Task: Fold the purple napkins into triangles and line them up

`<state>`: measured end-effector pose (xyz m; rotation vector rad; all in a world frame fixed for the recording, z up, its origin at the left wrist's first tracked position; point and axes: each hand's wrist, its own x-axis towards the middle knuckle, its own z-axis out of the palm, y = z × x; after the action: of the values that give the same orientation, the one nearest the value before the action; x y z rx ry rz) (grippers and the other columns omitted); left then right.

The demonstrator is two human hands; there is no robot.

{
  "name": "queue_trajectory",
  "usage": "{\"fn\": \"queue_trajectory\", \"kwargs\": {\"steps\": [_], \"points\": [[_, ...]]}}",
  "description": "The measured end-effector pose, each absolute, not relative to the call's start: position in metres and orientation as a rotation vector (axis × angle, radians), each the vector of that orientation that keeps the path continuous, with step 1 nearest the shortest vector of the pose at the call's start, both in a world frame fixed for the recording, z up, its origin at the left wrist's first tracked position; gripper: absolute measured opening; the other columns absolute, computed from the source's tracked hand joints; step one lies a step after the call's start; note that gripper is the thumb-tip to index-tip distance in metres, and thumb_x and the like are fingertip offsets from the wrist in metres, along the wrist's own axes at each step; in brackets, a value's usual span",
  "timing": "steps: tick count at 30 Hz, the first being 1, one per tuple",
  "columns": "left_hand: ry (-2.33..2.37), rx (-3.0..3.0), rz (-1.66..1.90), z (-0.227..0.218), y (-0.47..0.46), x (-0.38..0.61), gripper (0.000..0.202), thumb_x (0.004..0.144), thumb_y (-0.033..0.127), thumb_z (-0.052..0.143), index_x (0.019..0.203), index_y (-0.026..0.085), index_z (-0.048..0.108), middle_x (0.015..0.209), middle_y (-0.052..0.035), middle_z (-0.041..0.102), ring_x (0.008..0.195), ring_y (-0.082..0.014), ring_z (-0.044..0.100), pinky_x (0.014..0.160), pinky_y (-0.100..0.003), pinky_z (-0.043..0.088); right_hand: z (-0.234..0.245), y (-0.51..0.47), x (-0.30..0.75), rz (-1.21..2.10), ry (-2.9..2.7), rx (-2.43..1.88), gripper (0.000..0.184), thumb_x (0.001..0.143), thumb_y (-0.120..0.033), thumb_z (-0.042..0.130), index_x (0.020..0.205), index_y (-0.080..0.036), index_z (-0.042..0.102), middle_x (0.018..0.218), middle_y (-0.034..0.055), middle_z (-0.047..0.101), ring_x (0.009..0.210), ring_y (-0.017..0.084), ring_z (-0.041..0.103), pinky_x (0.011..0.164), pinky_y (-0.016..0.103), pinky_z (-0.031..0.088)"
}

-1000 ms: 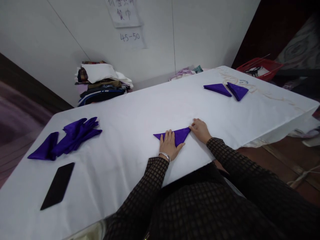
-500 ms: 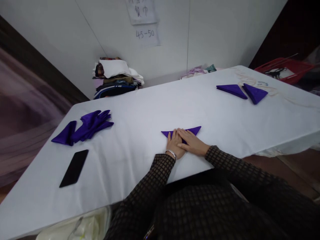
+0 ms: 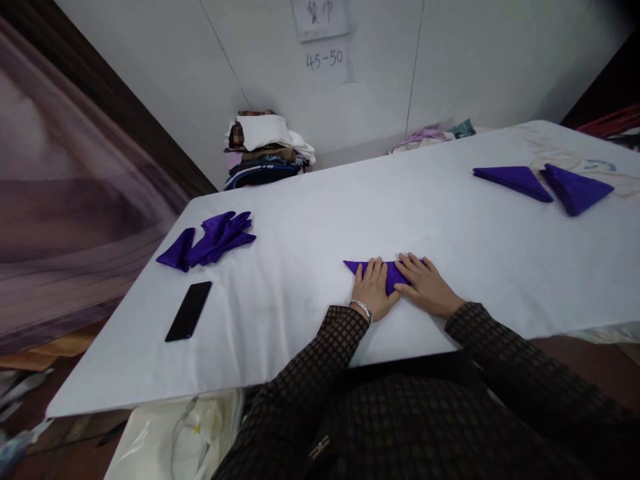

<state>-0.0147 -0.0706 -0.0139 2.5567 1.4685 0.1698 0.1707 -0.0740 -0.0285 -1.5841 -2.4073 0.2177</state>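
Note:
A purple cloth napkin (image 3: 386,274) folded into a flat triangle lies near the front edge of the white table (image 3: 320,220). My left hand (image 3: 373,289) rests flat on its left half, fingers stretched out. My right hand (image 3: 425,285) lies flat over its right half, fingers extended and close to the left hand. Both palms press on the cloth; neither hand grips it. A bracelet sits on my left wrist.
A heap of unfolded purple napkins (image 3: 207,238) lies at the table's left, a black phone (image 3: 189,320) in front of it. Two folded purple triangles (image 3: 543,184) lie far right. Stacked clothes (image 3: 265,148) stand against the wall. A plastic bag (image 3: 175,437) sits below the table edge.
My right hand slid from the napkin's right tip across to the middle and now lies flat on its right half. The camera view has swung left.

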Motion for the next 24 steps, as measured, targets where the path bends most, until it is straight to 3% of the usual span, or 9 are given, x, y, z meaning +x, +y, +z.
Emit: {"fn": "queue_trajectory", "kwargs": {"steps": [6, 10, 16, 24], "points": [[1.407, 2.508, 0.21, -0.013, -0.059, -0.037, 0.061, 0.095, 0.052, 0.03, 0.145, 0.017, 0.035, 0.154, -0.0083, 0.033, 0.145, -0.0223, 0.021, 0.119, -0.047, 0.017, -0.03, -0.073, 0.17, 0.19, -2.437, -1.582, 0.068, 0.094, -0.06, 0.029, 0.148, -0.019, 0.037, 0.153, 0.0121, 0.033, 0.142, 0.031, 0.025, 0.112, 0.054, 0.021], [1.669, 2.31, 0.277, -0.012, -0.039, -0.077, 0.051, 0.097, 0.044, 0.031, 0.141, 0.02, 0.042, 0.151, -0.0064, 0.039, 0.144, -0.0231, 0.026, 0.117, -0.051, 0.019, -0.029, -0.074, 0.17, 0.151, -2.442, -1.566, 0.068, 0.093, -0.06, 0.03, 0.147, -0.018, 0.037, 0.152, 0.0132, 0.035, 0.141, 0.032, 0.027, 0.112, 0.055, 0.022], [1.811, 2.165, 0.368, -0.012, -0.016, -0.112, 0.037, 0.094, 0.029, 0.042, 0.128, 0.026, 0.056, 0.146, 0.0005, 0.048, 0.141, -0.0166, 0.032, 0.117, -0.042, 0.022, -0.031, -0.073, 0.171, 0.145, -2.433, -1.534, 0.068, 0.094, -0.059, 0.032, 0.149, -0.021, 0.033, 0.153, 0.0119, 0.035, 0.142, 0.032, 0.026, 0.112, 0.054, 0.022], [1.698, 2.187, 0.384, -0.01, -0.003, -0.11, 0.031, 0.089, 0.019, 0.044, 0.109, 0.03, 0.065, 0.143, 0.0061, 0.05, 0.142, -0.0152, 0.03, 0.117, -0.045, 0.02, -0.031, -0.073, 0.172, 0.14, -2.449, -1.558, 0.068, 0.093, -0.06, 0.032, 0.149, -0.02, 0.034, 0.153, 0.0118, 0.034, 0.142, 0.031, 0.025, 0.113, 0.053, 0.022]]}}
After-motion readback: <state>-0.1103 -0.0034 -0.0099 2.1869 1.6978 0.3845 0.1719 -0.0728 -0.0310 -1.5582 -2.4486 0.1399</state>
